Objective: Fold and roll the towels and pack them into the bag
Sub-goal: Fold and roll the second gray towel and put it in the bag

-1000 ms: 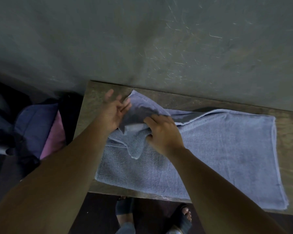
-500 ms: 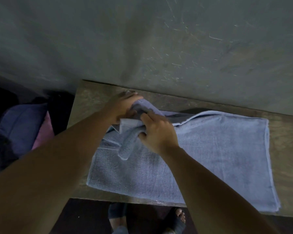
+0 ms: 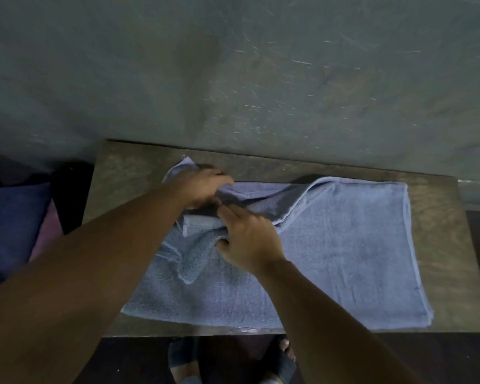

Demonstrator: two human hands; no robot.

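A light blue towel [image 3: 344, 245] lies spread across a small wooden table [image 3: 441, 245], its upper left corner bunched and folded over. My left hand [image 3: 203, 187] presses down on that bunched corner near the table's back edge, fingers curled over the cloth. Just in front of it, my right hand [image 3: 247, 242] pinches a raised fold of the towel between thumb and fingers. The two hands almost touch. The right half of the towel lies flat. A dark bag [image 3: 70, 195] stands off the table's left edge, partly hidden by my left arm.
A scratched grey-green wall [image 3: 261, 79] rises directly behind the table. Left of the table lie a dark blue cloth [image 3: 9, 225] and a pink one [image 3: 46, 236] by the bag. My sandalled feet [image 3: 283, 358] show below the table's front edge.
My left hand has gone from open above the corner to closed down on the bunched cloth. My right hand shifted slightly forward, keeping its pinch on the fold. The towel's corner is flatter.
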